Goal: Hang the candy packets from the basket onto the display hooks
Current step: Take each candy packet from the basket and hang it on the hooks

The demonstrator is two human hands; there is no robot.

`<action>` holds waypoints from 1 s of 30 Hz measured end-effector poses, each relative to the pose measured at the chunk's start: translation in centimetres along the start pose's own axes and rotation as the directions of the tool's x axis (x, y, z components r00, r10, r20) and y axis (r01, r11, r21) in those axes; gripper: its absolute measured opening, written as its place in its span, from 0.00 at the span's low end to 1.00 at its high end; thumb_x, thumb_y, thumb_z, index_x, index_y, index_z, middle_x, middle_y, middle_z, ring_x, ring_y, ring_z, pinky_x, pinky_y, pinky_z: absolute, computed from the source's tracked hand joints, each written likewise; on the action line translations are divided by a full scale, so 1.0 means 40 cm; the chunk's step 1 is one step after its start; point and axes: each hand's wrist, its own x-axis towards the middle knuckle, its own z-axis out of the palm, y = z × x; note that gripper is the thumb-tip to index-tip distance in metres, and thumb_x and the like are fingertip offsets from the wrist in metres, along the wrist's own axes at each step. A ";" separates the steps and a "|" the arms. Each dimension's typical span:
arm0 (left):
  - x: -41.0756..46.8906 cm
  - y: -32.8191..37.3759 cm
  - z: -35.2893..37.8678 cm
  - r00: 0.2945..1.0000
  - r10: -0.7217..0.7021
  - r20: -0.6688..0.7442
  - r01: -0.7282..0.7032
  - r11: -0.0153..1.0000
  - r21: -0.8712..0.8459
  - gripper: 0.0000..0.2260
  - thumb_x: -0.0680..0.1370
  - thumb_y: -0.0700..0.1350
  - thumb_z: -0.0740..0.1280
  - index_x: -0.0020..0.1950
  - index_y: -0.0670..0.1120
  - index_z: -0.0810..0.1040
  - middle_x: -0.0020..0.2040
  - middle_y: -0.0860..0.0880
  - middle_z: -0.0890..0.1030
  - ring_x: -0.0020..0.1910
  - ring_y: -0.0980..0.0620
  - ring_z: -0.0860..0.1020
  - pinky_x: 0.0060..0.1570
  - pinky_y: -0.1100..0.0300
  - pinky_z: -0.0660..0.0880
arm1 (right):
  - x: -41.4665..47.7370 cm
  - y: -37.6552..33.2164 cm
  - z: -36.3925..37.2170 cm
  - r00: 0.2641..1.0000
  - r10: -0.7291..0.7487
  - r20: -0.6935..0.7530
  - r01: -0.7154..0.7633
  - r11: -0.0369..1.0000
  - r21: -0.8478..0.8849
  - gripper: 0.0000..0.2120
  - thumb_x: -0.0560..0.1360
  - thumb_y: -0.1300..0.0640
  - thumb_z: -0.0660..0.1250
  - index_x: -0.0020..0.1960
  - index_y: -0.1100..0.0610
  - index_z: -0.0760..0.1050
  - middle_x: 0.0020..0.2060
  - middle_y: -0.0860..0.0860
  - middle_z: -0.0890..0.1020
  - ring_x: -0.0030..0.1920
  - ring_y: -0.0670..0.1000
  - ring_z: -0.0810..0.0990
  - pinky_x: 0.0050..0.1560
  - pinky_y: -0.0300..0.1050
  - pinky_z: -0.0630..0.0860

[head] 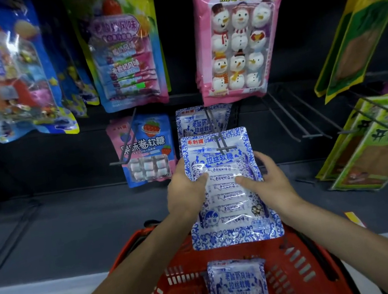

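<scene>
A blue-and-white candy packet (pixel 231 207) is held up in front of the display, its top hole at the tip of a grey display hook (pixel 217 140). My left hand (pixel 185 194) grips its left edge, thumb on the front. My right hand (pixel 268 183) holds its right edge, thumb across the front. A matching packet (pixel 198 120) hangs further back on the same hook. Below, the red basket (pixel 175 286) holds another such packet (pixel 238 288).
A pink-and-blue candy packet (pixel 147 152) hangs just left of the hook. Above hang blue (pixel 6 73), multicoloured (pixel 122 46) and pink snowman packets (pixel 238 36). Green-yellow packets (pixel 372 142) hang at right. Bare hooks (pixel 293 117) stick out between.
</scene>
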 end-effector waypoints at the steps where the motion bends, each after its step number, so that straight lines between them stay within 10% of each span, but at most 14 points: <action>1: 0.013 -0.002 0.002 1.000 0.003 0.002 -0.003 1.000 0.012 0.30 0.79 0.55 0.72 0.80 0.57 0.66 0.68 0.55 0.81 0.62 0.49 0.81 0.61 0.44 0.81 | 0.016 0.000 0.005 1.000 -0.002 -0.005 0.002 1.000 0.005 0.34 0.70 0.55 0.83 0.69 0.36 0.71 0.55 0.46 0.87 0.54 0.51 0.87 0.61 0.59 0.82; 9: 0.151 -0.004 0.003 0.995 -0.102 -0.010 0.102 0.995 0.003 0.32 0.81 0.49 0.73 0.82 0.55 0.63 0.65 0.51 0.82 0.30 0.55 0.73 0.33 0.57 0.77 | 0.136 -0.030 0.040 0.999 -0.016 -0.042 0.016 1.000 -0.001 0.35 0.72 0.55 0.81 0.75 0.43 0.70 0.57 0.41 0.82 0.58 0.48 0.82 0.66 0.49 0.77; 14: 0.232 -0.027 0.020 0.984 -0.165 -0.070 0.167 0.986 0.026 0.25 0.81 0.44 0.73 0.78 0.51 0.72 0.39 0.49 0.82 0.36 0.47 0.77 0.45 0.42 0.82 | 0.224 -0.030 0.065 0.997 -0.025 -0.073 0.020 0.997 -0.075 0.39 0.74 0.56 0.79 0.79 0.41 0.66 0.67 0.45 0.80 0.66 0.53 0.80 0.71 0.54 0.75; 21: 0.303 -0.041 0.069 0.968 -0.177 -0.180 0.182 0.983 0.011 0.20 0.82 0.43 0.71 0.74 0.50 0.75 0.37 0.54 0.78 0.28 0.53 0.74 0.30 0.58 0.73 | 0.344 0.011 0.112 0.989 -0.070 -0.129 0.053 0.990 -0.133 0.43 0.67 0.42 0.81 0.78 0.37 0.65 0.68 0.42 0.80 0.66 0.51 0.80 0.70 0.56 0.76; 30: 0.359 -0.083 0.147 0.966 -0.172 -0.195 0.186 0.981 0.059 0.24 0.82 0.42 0.68 0.78 0.51 0.70 0.47 0.47 0.87 0.39 0.44 0.84 0.40 0.48 0.84 | 0.406 0.057 0.165 0.966 -0.018 -0.257 -0.032 0.981 -0.190 0.25 0.78 0.48 0.74 0.63 0.52 0.61 0.40 0.50 0.77 0.39 0.56 0.79 0.35 0.44 0.68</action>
